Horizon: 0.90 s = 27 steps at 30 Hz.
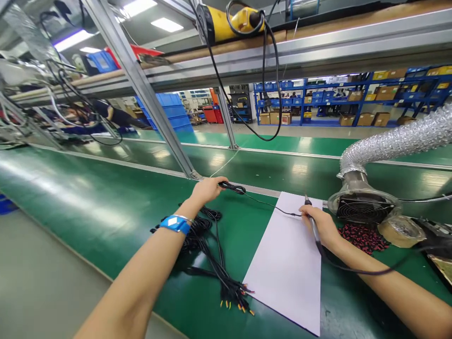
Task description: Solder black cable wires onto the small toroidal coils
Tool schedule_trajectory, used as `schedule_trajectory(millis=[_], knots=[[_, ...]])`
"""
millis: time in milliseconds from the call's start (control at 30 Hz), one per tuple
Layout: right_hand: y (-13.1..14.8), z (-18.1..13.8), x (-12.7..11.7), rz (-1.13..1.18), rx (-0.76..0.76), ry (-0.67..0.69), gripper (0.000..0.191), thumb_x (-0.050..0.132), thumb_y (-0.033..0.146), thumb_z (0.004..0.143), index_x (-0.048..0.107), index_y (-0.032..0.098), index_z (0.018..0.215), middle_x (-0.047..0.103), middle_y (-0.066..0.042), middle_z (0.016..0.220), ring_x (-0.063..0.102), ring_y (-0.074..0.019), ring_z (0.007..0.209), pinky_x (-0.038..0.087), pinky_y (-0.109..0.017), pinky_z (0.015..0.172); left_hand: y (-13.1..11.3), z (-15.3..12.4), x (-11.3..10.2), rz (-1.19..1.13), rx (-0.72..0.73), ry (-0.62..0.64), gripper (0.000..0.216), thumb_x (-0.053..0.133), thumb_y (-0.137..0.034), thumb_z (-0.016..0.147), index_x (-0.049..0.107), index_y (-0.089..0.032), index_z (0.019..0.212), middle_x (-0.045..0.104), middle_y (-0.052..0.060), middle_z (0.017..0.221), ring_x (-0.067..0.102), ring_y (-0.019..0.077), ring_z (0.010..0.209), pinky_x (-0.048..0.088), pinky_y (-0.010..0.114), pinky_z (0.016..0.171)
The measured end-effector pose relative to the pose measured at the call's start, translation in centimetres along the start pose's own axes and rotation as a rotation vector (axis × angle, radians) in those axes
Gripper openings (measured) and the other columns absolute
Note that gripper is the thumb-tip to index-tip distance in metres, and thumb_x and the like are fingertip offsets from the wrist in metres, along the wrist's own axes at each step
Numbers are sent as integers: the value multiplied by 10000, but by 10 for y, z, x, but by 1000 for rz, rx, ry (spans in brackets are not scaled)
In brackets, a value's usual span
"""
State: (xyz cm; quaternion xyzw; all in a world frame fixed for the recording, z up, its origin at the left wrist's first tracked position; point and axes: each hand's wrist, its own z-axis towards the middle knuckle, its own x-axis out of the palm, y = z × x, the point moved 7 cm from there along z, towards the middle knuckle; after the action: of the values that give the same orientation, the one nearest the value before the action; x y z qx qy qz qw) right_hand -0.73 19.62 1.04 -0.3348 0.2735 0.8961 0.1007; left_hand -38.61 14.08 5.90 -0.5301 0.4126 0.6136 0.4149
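My left hand (209, 190) is closed around one end of a coiled black cable (235, 188), held just above the green bench near its back rail. A thin length of this cable runs right to my right hand (323, 227), whose fingers are closed on a soldering iron (313, 227) with its tip pointing up and away. The cable's far end reaches those fingers; whether they pinch it I cannot tell. Below the right hand lies a white board (286, 278). Beside my left forearm rests a pile of black cables (201, 235), their stripped ends showing orange and yellow wires.
A fume extractor fan (365, 209) with a silver duct (395, 143) stands at the right. Small red and black pieces (363, 239) lie below it, next to a tape-wrapped round container (401, 230). A metal post (158, 113) rises behind my left hand, and a black cable loop hangs overhead.
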Motion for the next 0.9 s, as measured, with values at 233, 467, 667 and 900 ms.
schedule_trajectory(millis=[233,467,667,900], knots=[[-41,-6,40,-29,54,42,210,529,305,977,644,167,1086,663,-44,886,633,-196,824,533,-352,750,21,-7,67,-12,88,189,334,570,-369,970,600,-150,1220,644,98,1184,641,231,1034,527,461,916],[-42,-4,40,33,12,45,298,476,208,844,645,213,1089,681,-66,880,609,-285,837,502,-396,731,46,-53,73,34,115,377,310,563,-390,965,628,-148,1148,627,95,1190,588,256,1115,469,494,968],[-39,-4,41,11,17,56,322,463,157,824,612,216,1103,675,-55,891,599,-256,835,508,-379,760,48,-76,60,31,128,420,386,366,-416,973,705,-234,965,658,95,1012,570,302,1009,452,483,875],[-34,-2,39,10,37,62,212,589,269,907,598,170,1094,640,-30,893,598,-180,799,515,-343,747,47,-89,9,-21,87,178,497,184,-428,965,630,-245,1086,672,96,1126,531,308,1149,330,554,1023]])
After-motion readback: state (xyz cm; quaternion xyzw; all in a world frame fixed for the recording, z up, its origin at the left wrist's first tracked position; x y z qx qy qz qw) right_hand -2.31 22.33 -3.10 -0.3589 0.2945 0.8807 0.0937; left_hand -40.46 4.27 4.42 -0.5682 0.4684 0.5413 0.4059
